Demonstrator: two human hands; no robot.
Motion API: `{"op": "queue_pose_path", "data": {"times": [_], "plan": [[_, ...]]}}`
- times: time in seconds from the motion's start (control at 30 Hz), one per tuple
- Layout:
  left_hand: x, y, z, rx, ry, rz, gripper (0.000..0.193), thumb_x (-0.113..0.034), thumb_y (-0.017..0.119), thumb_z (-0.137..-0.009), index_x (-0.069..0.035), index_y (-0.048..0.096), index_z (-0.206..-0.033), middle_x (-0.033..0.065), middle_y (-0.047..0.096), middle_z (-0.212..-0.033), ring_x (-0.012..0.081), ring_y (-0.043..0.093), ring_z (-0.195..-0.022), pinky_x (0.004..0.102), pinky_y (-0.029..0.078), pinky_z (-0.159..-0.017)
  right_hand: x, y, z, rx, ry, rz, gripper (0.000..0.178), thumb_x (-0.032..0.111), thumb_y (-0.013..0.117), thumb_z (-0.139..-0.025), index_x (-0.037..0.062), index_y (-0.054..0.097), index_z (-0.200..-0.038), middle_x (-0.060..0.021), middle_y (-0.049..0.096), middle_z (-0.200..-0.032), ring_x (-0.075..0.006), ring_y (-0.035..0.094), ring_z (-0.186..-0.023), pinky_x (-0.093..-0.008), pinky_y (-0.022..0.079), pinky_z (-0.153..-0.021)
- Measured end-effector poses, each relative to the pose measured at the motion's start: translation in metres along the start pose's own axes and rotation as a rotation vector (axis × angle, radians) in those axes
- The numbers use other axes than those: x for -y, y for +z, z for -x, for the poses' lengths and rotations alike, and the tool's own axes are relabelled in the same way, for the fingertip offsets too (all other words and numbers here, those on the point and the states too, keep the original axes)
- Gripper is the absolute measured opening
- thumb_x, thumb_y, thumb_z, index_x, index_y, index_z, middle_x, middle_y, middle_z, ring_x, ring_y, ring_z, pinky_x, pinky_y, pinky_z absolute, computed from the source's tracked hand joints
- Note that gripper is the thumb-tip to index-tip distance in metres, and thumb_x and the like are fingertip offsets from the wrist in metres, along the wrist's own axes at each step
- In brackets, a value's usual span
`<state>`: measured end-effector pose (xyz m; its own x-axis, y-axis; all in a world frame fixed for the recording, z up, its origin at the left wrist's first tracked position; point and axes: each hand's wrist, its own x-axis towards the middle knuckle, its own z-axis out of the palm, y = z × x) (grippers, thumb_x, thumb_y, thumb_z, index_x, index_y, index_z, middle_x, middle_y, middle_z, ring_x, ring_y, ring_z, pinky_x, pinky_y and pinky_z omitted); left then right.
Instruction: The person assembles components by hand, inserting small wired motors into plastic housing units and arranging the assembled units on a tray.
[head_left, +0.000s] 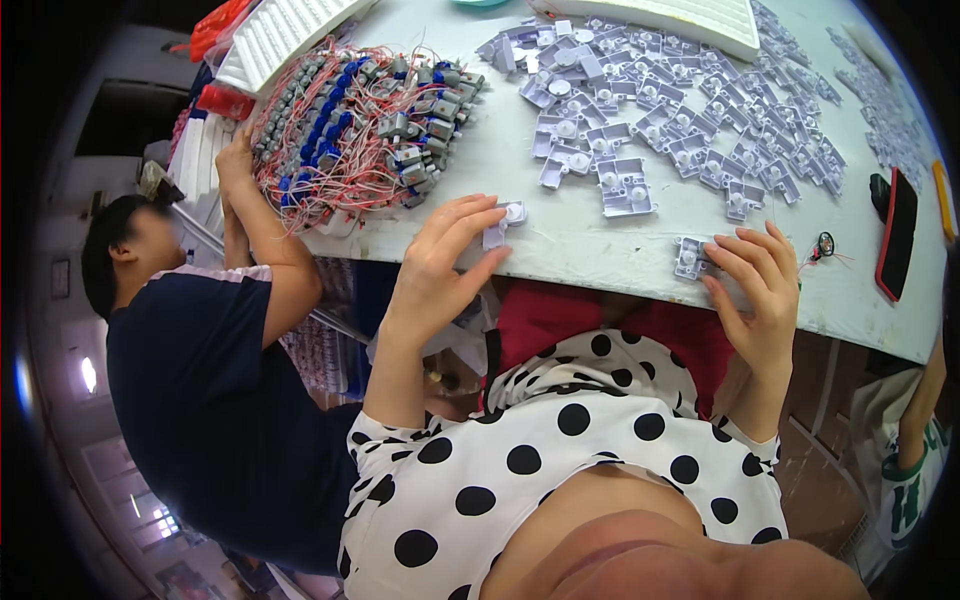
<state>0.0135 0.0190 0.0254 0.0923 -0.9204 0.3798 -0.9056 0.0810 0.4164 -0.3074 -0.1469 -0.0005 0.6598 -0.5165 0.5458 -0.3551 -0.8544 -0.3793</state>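
Observation:
My left hand (432,268) is at the table's near edge, its fingers and thumb closed about a small white plastic housing (496,234) with a round boss. Farther right, my right hand (758,284) has its fingertips and thumb on another white plastic housing (689,258), which lies near the same edge. Between and beyond the hands, many similar loose housings (626,186) spread over the white table (455,222). Some of them lie overlapping.
A heap of small grey and blue motors with red and white wires (350,130) covers the left. White ribbed trays (290,40) stand at the back. To the right lie a red-edged phone (897,235) and a small wired round part (824,244). A co-worker (205,370) reaches in at left.

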Motion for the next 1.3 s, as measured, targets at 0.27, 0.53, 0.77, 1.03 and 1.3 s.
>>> {"op": "queue_pose_path", "data": {"times": [0.27, 0.53, 0.77, 1.03, 1.3], "plan": [[0.022, 0.031, 0.011, -0.264, -0.227, 0.256, 0.028, -0.001, 0.065, -0.096, 0.000, 0.066, -0.124, 0.0157, 0.070, -0.115, 0.0245, 0.071, -0.092, 0.0313, 0.056, -0.080, 0.001, 0.001, 0.001, -0.005, -0.014, 0.005, 0.033, 0.009, 0.079, -0.076, 0.0110, 0.075, -0.109, -0.0043, 0.072, -0.108, -0.0283, 0.063, -0.109, -0.0526, 0.042, -0.107], [0.008, 0.015, -0.005, -0.205, -0.555, 0.496, 0.020, -0.008, 0.069, -0.095, 0.000, 0.072, -0.114, 0.0099, 0.069, -0.102, 0.0137, 0.068, -0.078, 0.0266, 0.055, -0.071, 0.001, 0.003, 0.002, -0.020, -0.014, 0.012, 0.032, 0.009, 0.079, -0.076, 0.0112, 0.075, -0.108, -0.0040, 0.072, -0.107, -0.0278, 0.063, -0.109, -0.0520, 0.043, -0.106], [0.019, -0.016, -0.019, -0.161, -0.214, -0.095, 0.017, -0.005, 0.067, -0.094, -0.006, 0.076, -0.109, 0.0072, 0.067, -0.096, 0.0131, 0.060, -0.075, 0.0294, 0.051, -0.068, -0.001, 0.003, 0.000, -0.019, -0.020, 0.006, 0.033, 0.009, 0.080, -0.076, 0.0115, 0.075, -0.108, -0.0038, 0.072, -0.107, -0.0278, 0.063, -0.109, -0.0516, 0.044, -0.106], [0.034, -0.026, -0.028, 0.356, 0.064, 0.064, 0.039, 0.004, 0.064, -0.084, -0.009, 0.073, -0.120, 0.0079, 0.067, -0.129, 0.0266, 0.060, -0.111, 0.0353, 0.049, -0.096, 0.001, 0.000, 0.001, -0.018, -0.035, -0.013, 0.033, 0.008, 0.080, -0.076, 0.0113, 0.076, -0.108, -0.0038, 0.072, -0.106, -0.0272, 0.064, -0.108, -0.0506, 0.045, -0.105], [0.016, -0.010, -0.017, 0.049, -0.061, 0.089, 0.032, 0.003, 0.078, -0.077, -0.003, 0.075, -0.109, 0.0113, 0.072, -0.106, 0.0214, 0.066, -0.097, 0.0324, 0.051, -0.087, -0.013, 0.001, 0.006, -0.010, 0.004, 0.023, 0.038, 0.013, 0.081, -0.075, 0.0138, 0.074, -0.112, -0.0016, 0.072, -0.108, -0.0256, 0.063, -0.111, -0.0488, 0.045, -0.106]]}}
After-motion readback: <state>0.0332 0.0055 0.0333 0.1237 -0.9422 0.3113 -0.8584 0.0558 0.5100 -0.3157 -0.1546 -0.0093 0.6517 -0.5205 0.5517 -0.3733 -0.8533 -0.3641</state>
